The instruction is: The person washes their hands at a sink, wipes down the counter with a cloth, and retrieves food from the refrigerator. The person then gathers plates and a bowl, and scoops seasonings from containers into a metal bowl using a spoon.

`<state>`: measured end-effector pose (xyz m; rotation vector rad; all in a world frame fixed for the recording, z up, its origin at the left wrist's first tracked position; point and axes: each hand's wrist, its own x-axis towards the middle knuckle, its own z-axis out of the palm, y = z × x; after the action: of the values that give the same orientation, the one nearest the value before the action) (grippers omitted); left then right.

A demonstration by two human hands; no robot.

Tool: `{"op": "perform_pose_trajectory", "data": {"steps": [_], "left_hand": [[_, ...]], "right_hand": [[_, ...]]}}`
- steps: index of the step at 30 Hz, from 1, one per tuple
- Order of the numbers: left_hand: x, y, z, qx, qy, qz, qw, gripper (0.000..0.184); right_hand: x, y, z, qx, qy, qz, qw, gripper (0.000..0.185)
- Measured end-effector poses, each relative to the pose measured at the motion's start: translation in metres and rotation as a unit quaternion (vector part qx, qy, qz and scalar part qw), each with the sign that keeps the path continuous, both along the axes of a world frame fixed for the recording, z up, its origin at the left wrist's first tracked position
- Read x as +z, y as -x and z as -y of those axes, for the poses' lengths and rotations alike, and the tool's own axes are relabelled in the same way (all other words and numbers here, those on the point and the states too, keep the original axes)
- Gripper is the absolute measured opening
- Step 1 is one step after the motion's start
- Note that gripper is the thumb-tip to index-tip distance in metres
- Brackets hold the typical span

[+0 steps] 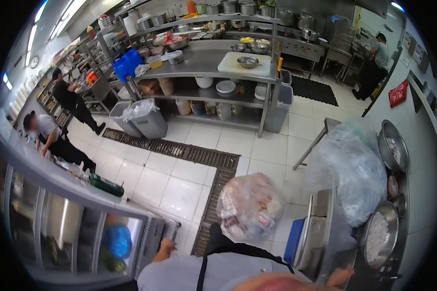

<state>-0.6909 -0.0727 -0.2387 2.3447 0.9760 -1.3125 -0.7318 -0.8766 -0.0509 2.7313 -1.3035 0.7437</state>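
Note:
At the lower middle, my left hand (167, 245) hangs beside the corner of the glass-doored counter (90, 206); its fingers look curled and nothing shows in them. My right hand (341, 275) is low on the right, near the edge of the steel worktop. Its fingers are blurred, and I see nothing held in it. A full clear plastic bag (250, 206) sits on the floor in front of me. To its right, a large heap of clear plastic bags (349, 167) lies on the worktop, next to a steel bowl of white pieces (381, 235).
Grey bins (150, 127) stand below a steel shelf table (199, 56) across the aisle. A floor drain grate (179, 151) runs through the tiles. Co-workers stand at the left (70, 99) and far right (374, 63). A green bottle (107, 185) lies on the left counter.

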Motion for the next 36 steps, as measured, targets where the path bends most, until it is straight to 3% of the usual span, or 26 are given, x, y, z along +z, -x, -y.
{"op": "perform_pose_trajectory", "data": {"steps": [1,2,3,4,5,7,8,11,13,15,17,20,22,24,26,28,30,32,36], "left_hand": [[-0.012,0.000,-0.022,-0.045,-0.010,0.020,0.999,0.050],[-0.029,0.009,-0.049,-0.091,-0.020,0.034,0.995,0.062],[-0.019,-0.001,-0.056,-0.001,-0.041,0.117,0.992,0.062],[-0.019,-0.016,-0.050,0.091,-0.057,0.201,0.974,0.062],[-0.002,-0.045,-0.045,0.100,0.006,0.239,0.966,0.059],[-0.001,-0.090,-0.055,0.173,0.150,0.259,0.938,0.049],[-0.005,-0.122,-0.062,0.233,0.233,0.246,0.911,0.043],[0.005,-0.206,-0.063,0.120,0.088,0.367,0.918,0.026],[0.002,-0.257,-0.070,0.084,0.036,0.410,0.907,0.023],[0.007,-0.308,-0.083,0.092,0.154,0.428,0.886,0.017],[0.022,-0.351,-0.096,0.107,0.171,0.436,0.877,0.018],[0.031,-0.402,-0.134,0.177,0.206,0.414,0.869,0.023],[-0.002,-0.422,-0.185,0.235,0.127,0.355,0.896,0.032],[0.003,-0.442,-0.210,0.194,0.084,0.415,0.885,0.041],[0.010,-0.480,-0.233,0.143,0.099,0.349,0.921,0.045],[0.018,-0.536,-0.256,0.136,0.134,0.340,0.921,0.042],[0.015,-0.593,-0.278,0.154,0.110,0.419,0.888,0.036],[0.037,-0.664,-0.293,0.185,0.186,0.523,0.811,0.025],[0.113,-0.836,-0.327,0.047,0.188,0.630,0.752,0.019]], "right_hand": [[-0.021,-0.043,-0.043,0.061,-0.018,0.035,0.997,0.036],[-0.030,-0.085,-0.083,0.084,-0.103,-0.022,0.991,0.039],[-0.007,-0.129,-0.142,0.151,-0.114,-0.136,0.972,0.037],[0.004,-0.165,-0.192,0.218,-0.093,-0.144,0.961,0.039],[-0.037,-0.188,-0.199,0.364,0.002,-0.100,0.926,0.039],[-0.007,-0.245,-0.246,0.489,-0.227,-0.225,0.812,0.034],[-0.016,-0.265,-0.261,0.490,-0.228,-0.222,0.812,0.034],[-0.048,-0.324,-0.295,0.413,-0.240,-0.278,0.833,0.024],[-0.055,-0.356,-0.318,0.479,-0.242,-0.304,0.787,0.019],[-0.050,-0.395,-0.358,0.461,-0.251,-0.359,0.771,0.020],[-0.068,-0.435,-0.383,0.443,-0.257,-0.413,0.753,0.021],[-0.148,-0.521,-0.419,0.510,-0.173,-0.394,0.745,0.022],[-0.168,-0.581,-0.457,0.611,-0.209,-0.200,0.737,0.034],[-0.117,-0.649,-0.523,0.524,-0.239,-0.277,0.769,0.051],[-0.071,-0.716,-0.579,0.585,-0.267,-0.245,0.726,0.050],[-0.063,-0.782,-0.621,0.687,-0.167,-0.279,0.650,0.051],[-0.063,-0.850,-0.666,0.687,-0.206,-0.377,0.586,0.049],[-0.044,-0.895,-0.713,0.702,-0.203,-0.367,0.575,0.048],[-0.039,-0.981,-0.784,0.740,-0.182,-0.309,0.568,0.047]]}}
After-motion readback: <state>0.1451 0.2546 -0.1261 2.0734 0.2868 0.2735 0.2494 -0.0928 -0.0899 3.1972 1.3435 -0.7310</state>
